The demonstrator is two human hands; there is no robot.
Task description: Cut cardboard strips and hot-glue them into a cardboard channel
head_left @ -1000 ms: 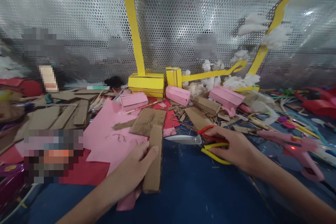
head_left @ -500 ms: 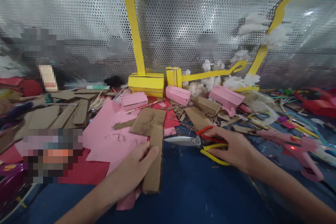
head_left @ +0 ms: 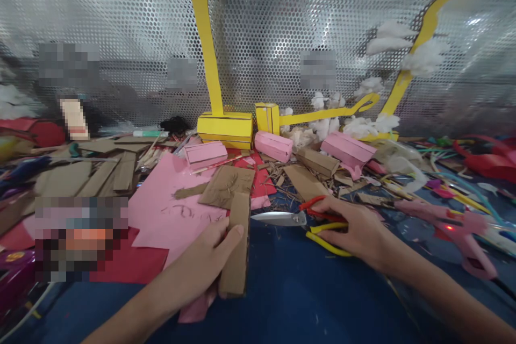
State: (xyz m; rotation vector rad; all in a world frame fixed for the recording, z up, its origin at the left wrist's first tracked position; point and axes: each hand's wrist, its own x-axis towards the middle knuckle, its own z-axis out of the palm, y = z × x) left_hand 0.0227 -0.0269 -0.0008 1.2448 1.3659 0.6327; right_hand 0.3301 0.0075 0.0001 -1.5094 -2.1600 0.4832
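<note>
My left hand [head_left: 221, 250] is closed on a narrow cardboard strip [head_left: 237, 258], thumb on its face and the other fingers behind it. The strip stands at a slant over the blue table [head_left: 298, 295]. In my right hand [head_left: 349, 226] is a pair of scissors [head_left: 282, 219] with one red and one yellow handle. Its blades look closed together and point left, the tip close to the strip's right edge. Under and beyond my left hand lies a pink paper sheet [head_left: 161, 209] with dark marks. Behind the strip rests a square cardboard piece [head_left: 228, 185].
At the back stand a yellow box with a tall strip [head_left: 224, 128] and pink paper boxes [head_left: 273, 146]. To the right lies a pink glue gun [head_left: 455, 226] with a red light. Cardboard pieces [head_left: 64, 180] pile up on the left, before a perforated metal panel [head_left: 262, 21].
The scissors and my right hand have shifted very slightly left. My left hand and the cardboard strip stay where they were.
</note>
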